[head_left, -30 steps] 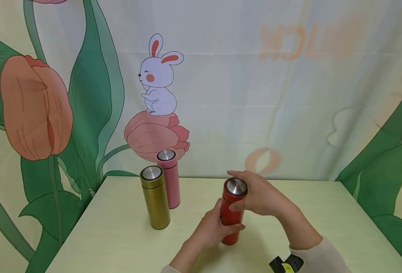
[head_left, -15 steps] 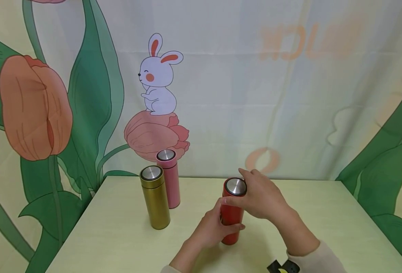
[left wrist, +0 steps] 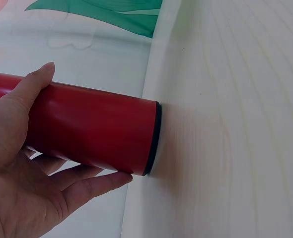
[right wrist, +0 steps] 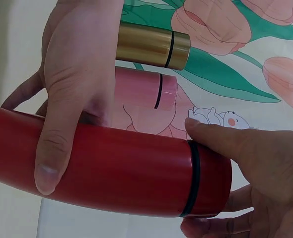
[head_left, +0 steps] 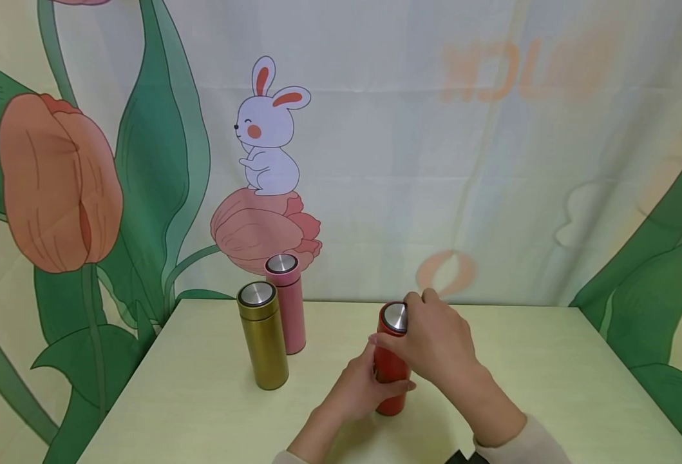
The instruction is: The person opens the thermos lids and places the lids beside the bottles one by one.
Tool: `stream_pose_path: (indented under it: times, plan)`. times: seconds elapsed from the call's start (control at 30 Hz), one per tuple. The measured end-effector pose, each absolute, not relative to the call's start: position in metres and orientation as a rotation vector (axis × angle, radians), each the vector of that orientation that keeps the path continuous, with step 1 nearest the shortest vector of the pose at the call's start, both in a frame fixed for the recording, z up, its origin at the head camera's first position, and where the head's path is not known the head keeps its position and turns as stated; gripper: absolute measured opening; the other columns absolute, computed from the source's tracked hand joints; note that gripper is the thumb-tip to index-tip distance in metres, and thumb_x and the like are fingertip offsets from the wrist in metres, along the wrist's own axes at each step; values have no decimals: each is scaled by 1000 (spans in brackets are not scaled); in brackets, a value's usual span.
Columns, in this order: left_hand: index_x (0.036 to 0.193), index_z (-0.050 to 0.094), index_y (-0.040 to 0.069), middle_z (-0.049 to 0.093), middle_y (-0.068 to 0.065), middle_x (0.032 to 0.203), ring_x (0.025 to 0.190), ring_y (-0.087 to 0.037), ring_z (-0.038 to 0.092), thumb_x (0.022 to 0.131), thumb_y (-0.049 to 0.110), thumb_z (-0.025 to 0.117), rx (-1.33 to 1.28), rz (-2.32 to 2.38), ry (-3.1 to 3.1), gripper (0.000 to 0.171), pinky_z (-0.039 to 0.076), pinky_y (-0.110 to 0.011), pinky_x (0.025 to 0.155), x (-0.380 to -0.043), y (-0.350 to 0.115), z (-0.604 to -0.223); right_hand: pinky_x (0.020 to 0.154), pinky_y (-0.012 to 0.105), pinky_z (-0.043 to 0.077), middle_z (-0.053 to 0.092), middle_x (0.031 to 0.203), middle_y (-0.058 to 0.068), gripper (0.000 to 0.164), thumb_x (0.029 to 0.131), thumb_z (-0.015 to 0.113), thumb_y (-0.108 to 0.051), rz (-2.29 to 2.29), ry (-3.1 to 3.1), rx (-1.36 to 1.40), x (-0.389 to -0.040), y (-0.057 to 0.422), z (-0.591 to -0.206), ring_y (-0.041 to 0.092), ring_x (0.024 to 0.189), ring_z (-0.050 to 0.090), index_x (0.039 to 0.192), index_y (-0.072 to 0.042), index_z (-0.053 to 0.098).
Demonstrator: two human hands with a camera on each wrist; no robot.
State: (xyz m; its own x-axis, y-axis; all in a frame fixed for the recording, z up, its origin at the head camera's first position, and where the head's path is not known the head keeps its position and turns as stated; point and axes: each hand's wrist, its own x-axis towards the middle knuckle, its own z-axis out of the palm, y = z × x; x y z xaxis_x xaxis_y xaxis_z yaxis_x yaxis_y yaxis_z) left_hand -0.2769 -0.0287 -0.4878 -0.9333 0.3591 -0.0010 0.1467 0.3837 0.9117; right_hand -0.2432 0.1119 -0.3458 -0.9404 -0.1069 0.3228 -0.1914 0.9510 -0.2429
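A red thermos bottle (head_left: 392,364) with a steel-topped lid (head_left: 395,317) stands upright on the table. My left hand (head_left: 357,389) grips its body from the left, thumb on one side and fingers round the other; the left wrist view shows the black base rim (left wrist: 154,139) close to the tabletop. My right hand (head_left: 442,338) holds the lid from the right, its thumb across the near side. In the right wrist view a dark ring (right wrist: 190,178) marks the seam between lid and body. The right fingers' far ends are partly hidden behind the lid.
A gold thermos (head_left: 264,348) stands left on the pale table (head_left: 184,399), with a pink thermos (head_left: 293,316) just behind it. A printed curtain (head_left: 375,161) with a rabbit and tulips hangs behind the table's back edge.
My right hand has turned about the lid, its thumb swinging left across the near side and its knuckles coming round over the lid's right side. The left hand and bottle body have stayed put.
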Motion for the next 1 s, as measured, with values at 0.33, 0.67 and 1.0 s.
stream_pose_path:
  times: [0.33, 0.67, 1.0]
  plan:
    - [150, 36, 34, 67, 4, 133, 124, -22, 63, 83, 57, 82, 430, 1567, 2444, 84, 52, -56, 105, -278, -28, -487, 55, 33, 50, 55, 85, 8, 52, 75, 90, -46, 413, -2800, 238, -241, 110, -342, 20, 62, 55, 99, -5, 69]
    - [148, 37, 35, 66, 3, 134, 125, -23, 63, 83, 56, 82, 453, 1582, 2441, 82, 51, -57, 106, -278, -28, -489, 58, 32, 50, 56, 90, 8, 47, 78, 89, -39, 498, -2865, 274, -243, 113, -338, 20, 65, 57, 108, -8, 72]
    - [150, 35, 35, 67, 4, 133, 124, -22, 63, 83, 57, 82, 452, 1579, 2440, 84, 52, -56, 106, -278, -28, -489, 64, 33, 52, 58, 94, 7, 53, 79, 88, -34, 543, -2901, 374, -249, 119, -335, 20, 73, 59, 120, -7, 70]
